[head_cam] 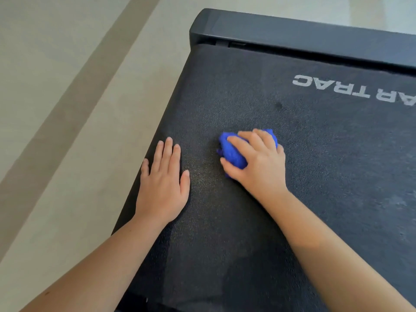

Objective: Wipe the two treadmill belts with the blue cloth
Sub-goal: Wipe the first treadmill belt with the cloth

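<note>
Head view. Logged near the centre of the black textured treadmill belt [315,176]: blue cloth [231,152], bunched into a wad, lying on the belt surface. Gripped from above by right hand [258,163], fingers [238,144] curled over the wad, thumb against its near side.

On the belt's left margin, apart from the cloth: left hand [163,185], palm down, fingers [167,152] straight and released, holding nothing, resting flat.

Toward the belt's far end: white lettering [337,88], upside down, cut off at the frame edge. Small dark spot [279,105] on the belt between lettering and cloth.

Beyond the belt's far end: black end cover [292,34]. Off the belt's left edge: pale floor [67,109] with a darker diagonal band.
</note>
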